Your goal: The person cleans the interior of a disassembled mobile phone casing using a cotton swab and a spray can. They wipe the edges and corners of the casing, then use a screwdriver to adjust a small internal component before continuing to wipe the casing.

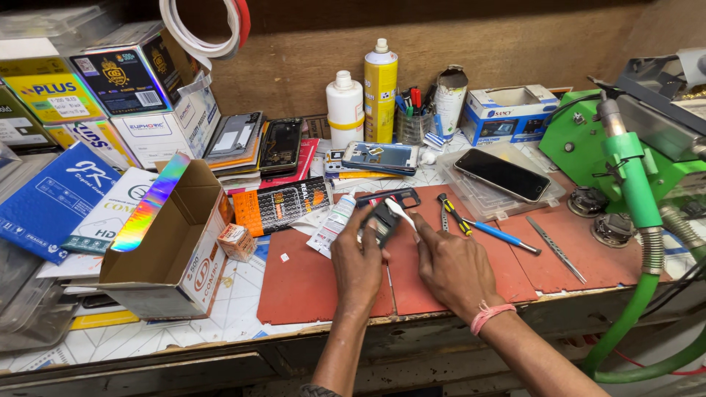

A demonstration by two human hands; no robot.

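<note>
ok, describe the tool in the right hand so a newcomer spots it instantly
Start at the red mat on the bench's front edge, where both hands meet. The right hand pinches a small white brush against a dark phone part. It's the only white-handled tool there.

- The small dark part (pixel 380 220) is half covered by the left hand (pixel 358 259); its kind cannot be told.
- The white tool (pixel 401 214) runs under the right hand (pixel 450 266), its grip hidden.
- The green machine (pixel 625 158) is cut off at the right edge.
- The blue packet (pixel 44 198) is cut off at the left edge.
</note>
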